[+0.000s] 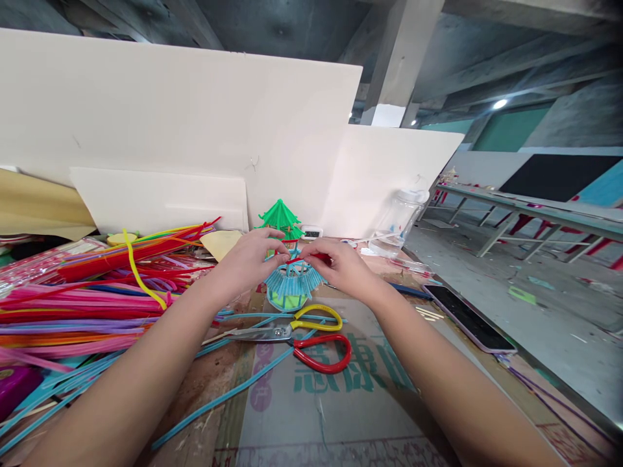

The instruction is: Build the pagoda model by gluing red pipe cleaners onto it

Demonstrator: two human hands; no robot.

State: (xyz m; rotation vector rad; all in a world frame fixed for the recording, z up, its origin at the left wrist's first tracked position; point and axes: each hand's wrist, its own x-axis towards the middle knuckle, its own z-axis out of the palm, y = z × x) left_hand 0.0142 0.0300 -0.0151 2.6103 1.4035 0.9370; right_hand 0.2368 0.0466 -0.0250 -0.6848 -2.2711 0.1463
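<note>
A small model pavilion made of pipe cleaners stands on the table, with a green pointed roof (280, 217) on top and a pale blue skirt-like lower tier (294, 282). In front of its middle, my left hand (253, 256) and my right hand (343, 263) come together from either side. A short red pipe cleaner (294, 261) stretches between their fingertips, pinched at both ends. My fingers hide part of the model's middle. Nearer to me lie scissors (277, 333) with one yellow and one red handle, on top of several loose light blue pipe cleaners (233, 389).
Bundles of coloured pipe cleaners (82, 305) heap up at the left. A phone (467, 318) lies near the table's right edge. Behind are a clear plastic jar (399, 220), a small digital display (311, 232) and upright white boards (185, 117). Printed cardboard (335, 415) covers the table front.
</note>
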